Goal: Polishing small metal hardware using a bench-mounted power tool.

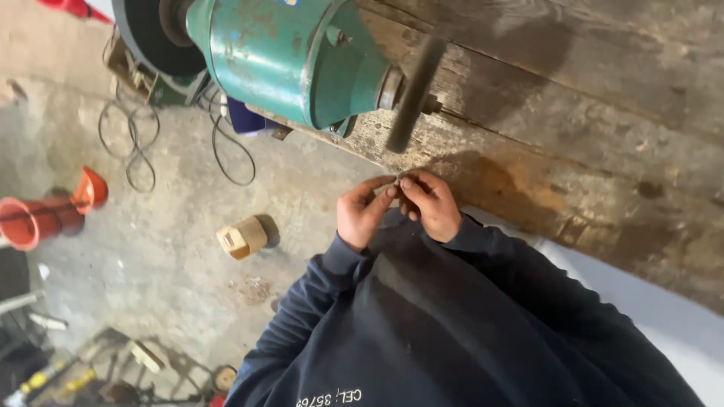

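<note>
Head view, looking down my own dark blue sleeves: both my hands meet at the middle of the frame, just below the spinning dark grey grinding wheel (pixel 413 94) on its shaft. My left hand (pixel 363 212) and my right hand (pixel 431 203) are each pinched, fingertips together, on one small grey metal piece (pixel 398 179) that I can barely make out; it is too tiny to say what it is. It sits between my fingertips, just under the wheel's lower edge and near it, though I cannot tell whether it touches the wheel.

The big green-painted metal motor housing (pixel 290 56) fills the upper middle, bolted on the worn, rust-stained wooden plank bench (pixel 588 128) that runs across the right side.

What worries me is how little of the piece sticks out past my fingers. The wheel looks blurred, so I judge it is turning; if the piece catches, it could be snatched away and flung, or drag my fingertips into the rim. A loose pinch would cause it, and so would pushing too hard. My cuffs are close as well, and cloth can be grabbed.

Lower down, at left, black cables (pixel 136 143) loop over the grey concrete floor (pixel 173 249), with a small pale wooden block (pixel 242 237) and an orange plastic funnel-shaped vessel (pixel 89 188) nearby; those could trip me.
</note>
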